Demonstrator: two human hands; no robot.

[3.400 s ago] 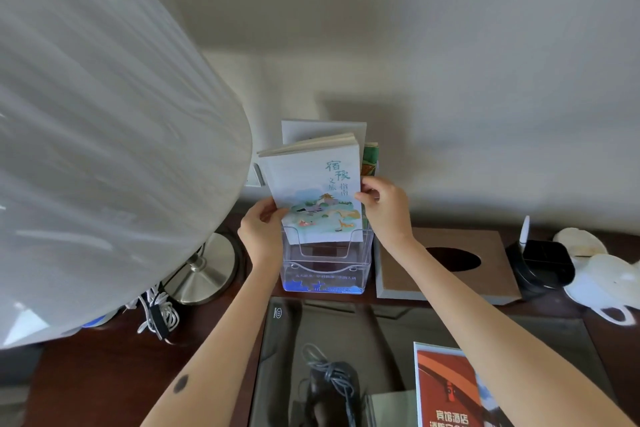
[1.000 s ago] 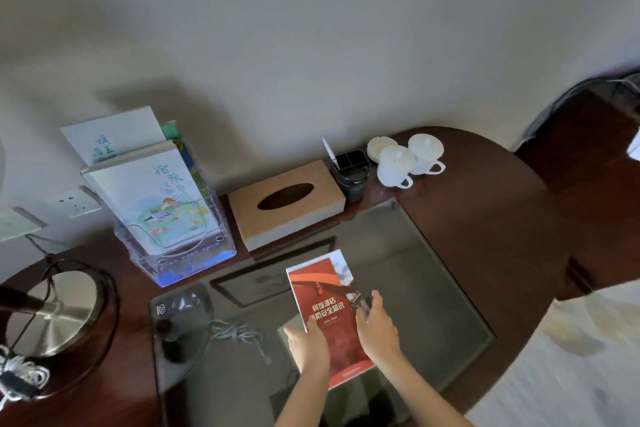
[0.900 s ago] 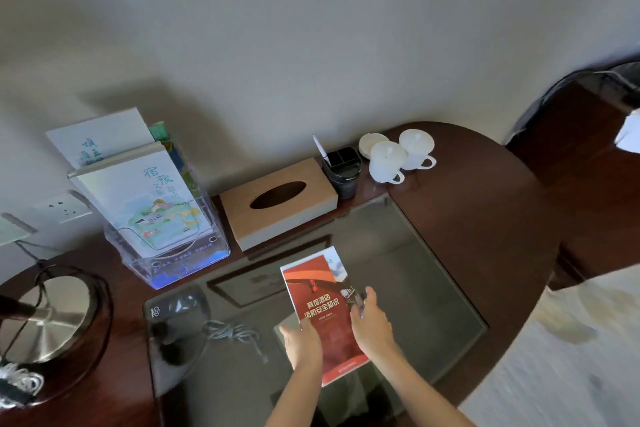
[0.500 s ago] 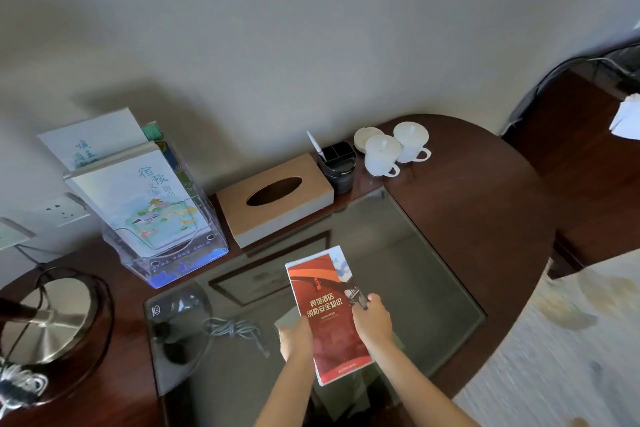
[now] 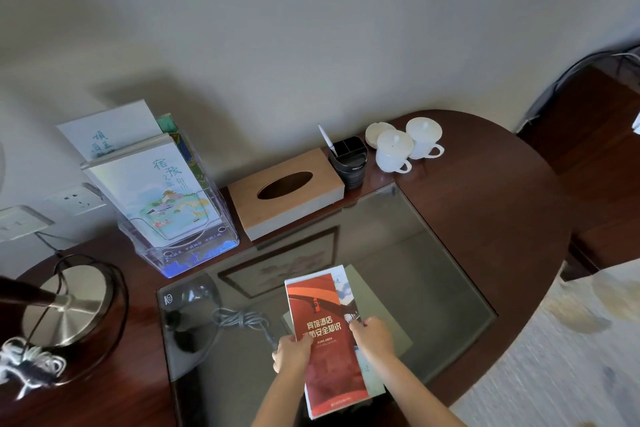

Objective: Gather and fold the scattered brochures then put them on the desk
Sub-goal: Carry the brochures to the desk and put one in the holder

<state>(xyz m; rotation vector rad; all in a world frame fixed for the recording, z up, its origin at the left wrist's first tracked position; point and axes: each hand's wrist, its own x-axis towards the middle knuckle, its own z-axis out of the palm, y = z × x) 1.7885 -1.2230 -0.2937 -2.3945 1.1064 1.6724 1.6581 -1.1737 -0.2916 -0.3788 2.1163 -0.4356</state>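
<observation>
A red brochure [image 5: 323,340] with white Chinese lettering is held upright over the glass-topped dark wooden desk [image 5: 485,218], a paler sheet showing behind its right edge. My left hand [image 5: 292,352] grips its left edge and my right hand [image 5: 372,334] grips its right edge. At the back left a clear acrylic holder [image 5: 194,246] stands on the desk with several pale brochures [image 5: 156,191] upright in it.
A wooden tissue box [image 5: 287,192] sits beside the holder, then a black pen cup [image 5: 349,161] and two white lidded mugs [image 5: 394,151]. A lamp base [image 5: 65,302] with cable stands at the left. A coiled cord [image 5: 239,319] shows through the glass. Pale carpet lies at the right.
Earlier both hands set a pale brochure into the acrylic holder. Since then they took up the red brochure, and in the last second lifted it slightly off the glass toward me.
</observation>
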